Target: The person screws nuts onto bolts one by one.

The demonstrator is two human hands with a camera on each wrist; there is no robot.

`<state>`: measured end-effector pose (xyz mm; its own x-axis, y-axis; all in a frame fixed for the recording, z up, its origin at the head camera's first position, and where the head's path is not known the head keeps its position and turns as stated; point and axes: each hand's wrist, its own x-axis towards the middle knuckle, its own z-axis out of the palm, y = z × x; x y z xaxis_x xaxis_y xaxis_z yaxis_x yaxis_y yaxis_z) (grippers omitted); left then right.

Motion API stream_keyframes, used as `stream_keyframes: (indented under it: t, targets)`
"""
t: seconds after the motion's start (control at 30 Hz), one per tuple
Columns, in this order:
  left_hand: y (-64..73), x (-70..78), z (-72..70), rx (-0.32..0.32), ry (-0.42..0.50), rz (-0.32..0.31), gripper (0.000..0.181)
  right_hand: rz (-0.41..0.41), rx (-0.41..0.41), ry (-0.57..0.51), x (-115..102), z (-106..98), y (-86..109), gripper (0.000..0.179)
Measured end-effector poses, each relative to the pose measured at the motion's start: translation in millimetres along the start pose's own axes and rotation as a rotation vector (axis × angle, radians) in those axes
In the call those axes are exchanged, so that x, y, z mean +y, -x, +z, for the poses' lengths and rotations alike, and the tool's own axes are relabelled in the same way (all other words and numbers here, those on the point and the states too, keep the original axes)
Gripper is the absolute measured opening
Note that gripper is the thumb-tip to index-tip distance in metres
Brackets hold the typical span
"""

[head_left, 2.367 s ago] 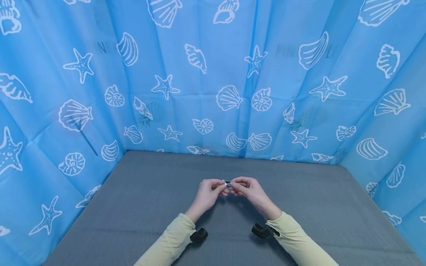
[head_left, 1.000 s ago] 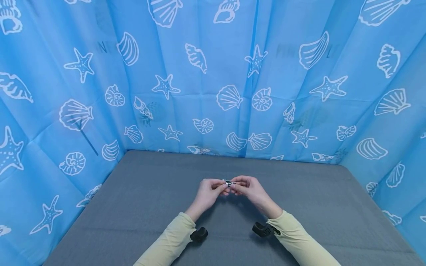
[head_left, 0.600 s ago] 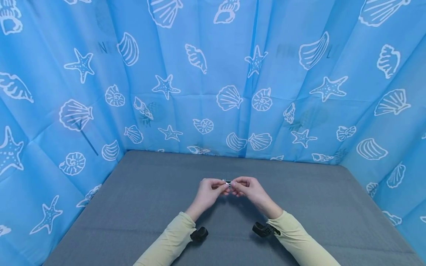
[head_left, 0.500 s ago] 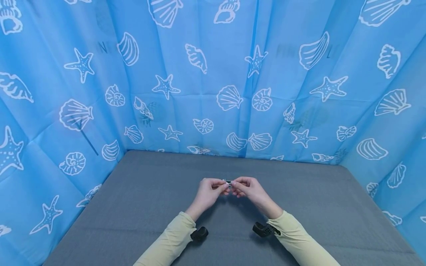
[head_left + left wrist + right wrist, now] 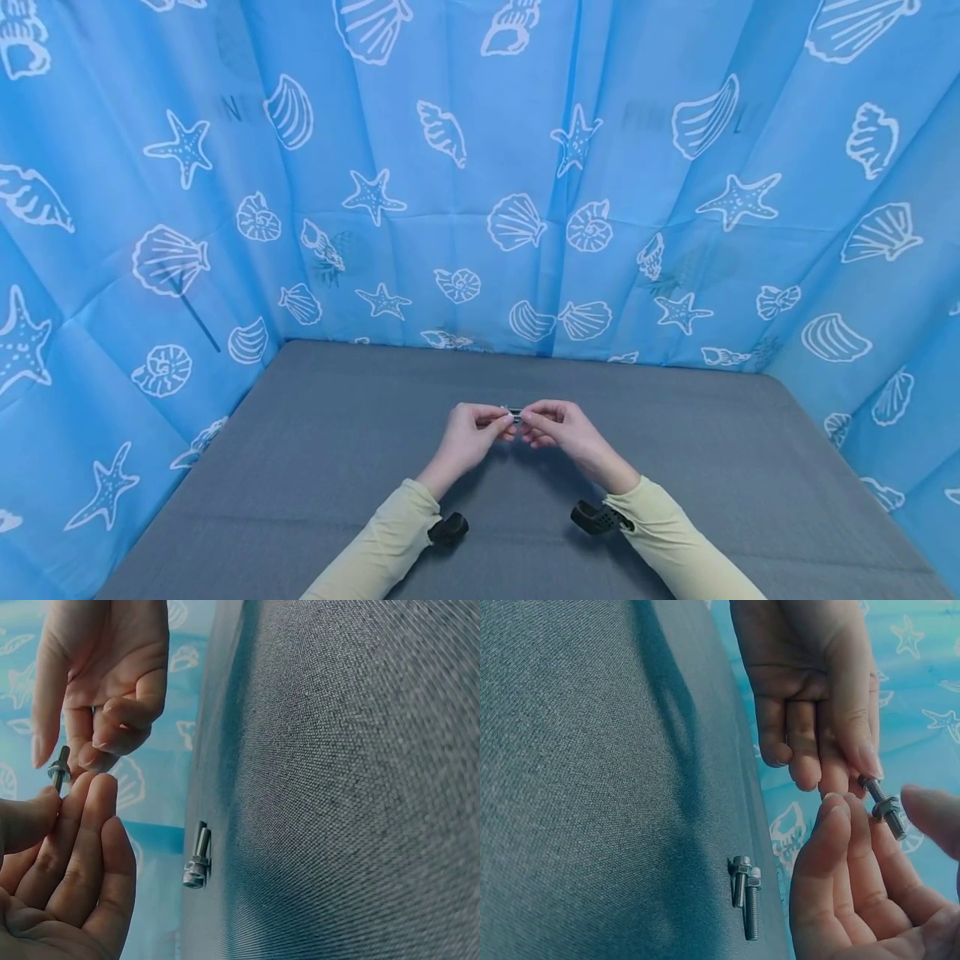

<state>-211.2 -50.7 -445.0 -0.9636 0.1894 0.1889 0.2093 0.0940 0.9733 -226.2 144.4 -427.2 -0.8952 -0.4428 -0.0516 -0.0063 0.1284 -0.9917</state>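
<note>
Thumb and fingers of my left hand (image 5: 467, 435) pinch a metal bolt (image 5: 874, 788) by its head end, held above the grey cloth surface. A nut (image 5: 886, 808) sits partway along the bolt's threads, and the threaded tip sticks out past it toward my right hand (image 5: 561, 433). In the right wrist view, the right thumb (image 5: 930, 808) stands a little off the nut, with the right fingers (image 5: 870, 862) loosely bent behind it. The left wrist view has the same small gap beside the right thumb (image 5: 46, 727).
Two more bolts (image 5: 752, 911) lie side by side on the grey cloth (image 5: 360, 392) below the hands, each with hardware near its head. A blue curtain (image 5: 465, 183) with white shells and starfish surrounds the surface. Black wrist cameras (image 5: 448, 531) hang from both sleeves.
The left hand keeps its hold in the same place. The right fingertips shift slightly about the bolt, closer to the left at 1.0 s ago and a little farther right now.
</note>
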Motion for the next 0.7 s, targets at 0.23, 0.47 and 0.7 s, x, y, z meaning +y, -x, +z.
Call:
stream_keyframes:
  t: [0.23, 0.47, 0.7]
  targets:
    - [-0.4, -0.3, -1.5, -0.001, -0.004, -0.006, 0.016, -0.01, -0.006, -0.027, -0.1, 0.1, 0.0, 0.036]
    - [-0.8, -2.3, -1.9, -0.003, -0.027, 0.019, 0.017, 0.009, -0.013, -0.001, 1.7, 1.1, -1.5, 0.038]
    - [5.1, 11.0, -2.1, -0.014, -0.016, 0.005, 0.017, -0.054, -0.003, -0.009, 1.4, 1.7, -0.6, 0.033]
